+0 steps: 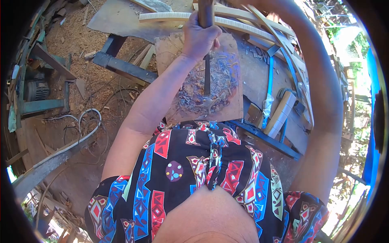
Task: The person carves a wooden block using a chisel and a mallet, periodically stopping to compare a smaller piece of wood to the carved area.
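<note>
My left hand (199, 39) is closed around a chisel (207, 75), gripping it just below the wooden handle. The dark metal blade points down onto a flat wooden board (231, 52). Its tip rests in a patch of gouged marks and curled shavings (202, 99) near the board's near edge. My right arm (324, 101) reaches up along the right side toward the top of the chisel. Its hand is cut off by the top edge of the view. My patterned shirt (194, 178) fills the bottom.
Pale curved wooden slats (170, 17) lie beyond the board. A blue strip (270, 79) and a wood block (280, 114) sit to the right. A dark metal beam (125, 68) crosses left of the board. A motor (37, 91) and hoses (87, 121) lie on the sawdust-covered ground.
</note>
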Motion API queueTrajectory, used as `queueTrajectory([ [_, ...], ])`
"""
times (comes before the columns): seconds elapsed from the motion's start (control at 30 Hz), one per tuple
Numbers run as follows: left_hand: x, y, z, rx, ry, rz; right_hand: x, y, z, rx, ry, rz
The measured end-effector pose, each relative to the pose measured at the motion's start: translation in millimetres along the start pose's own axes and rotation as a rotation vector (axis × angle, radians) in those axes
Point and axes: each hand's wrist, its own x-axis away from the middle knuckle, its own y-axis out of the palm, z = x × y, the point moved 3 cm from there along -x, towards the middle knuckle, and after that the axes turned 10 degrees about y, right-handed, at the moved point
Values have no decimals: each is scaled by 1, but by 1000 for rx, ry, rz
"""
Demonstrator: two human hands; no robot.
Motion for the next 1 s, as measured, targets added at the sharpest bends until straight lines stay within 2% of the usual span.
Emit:
queueTrajectory([
  [0.07,2,4,2,-23,2,-11,-9,-8,-1,-81,-11,53],
  [0.13,2,3,5,-39,9,-12,-24,-10,9,-437,-27,237],
  [0.2,2,2,3,-54,10,-20,0,21,-3,-215,86,59],
  [0.23,1,-1,-1,-55,-7,0,-2,44,-5,140,-212,54],
  [0.27,1,-5,-4,-56,-27,20,-8,49,6,-36,-13,-49],
  [0.33,-2,-11,-5,-27,-21,29,-13,22,0,60,-16,-89],
  [0.37,1,-13,-8,3,-25,45,-20,14,-2,-14,-112,0],
  [0.43,4,-11,-9,3,-26,45,-20,-3,-8,-238,-269,51],
  [0.5,0,-9,-5,5,-4,37,-77,0,32,-247,-398,168],
  [0.53,0,-8,-4,-8,-31,45,-64,11,26,-45,-144,273],
  [0.6,9,-8,-8,-21,-60,52,-28,55,19,-43,78,-49],
  [0.67,33,-9,-26,23,-232,45,6,50,-2,272,48,-309],
  [0.73,38,-4,-32,20,-254,4,-4,48,15,2,54,-186],
  [0.8,56,2,-31,29,-292,-22,-12,30,21,-72,155,103],
  [0.9,39,10,-5,12,-172,-69,-15,2,41,-288,-443,125],
  [0.93,30,10,3,22,-106,-66,-25,-1,61,-613,-400,32],
  [0.97,19,10,10,35,-40,-63,-14,-2,55,-615,-396,36],
  [1.0,8,9,13,36,-43,-68,-1,-7,49,-504,-280,141],
])
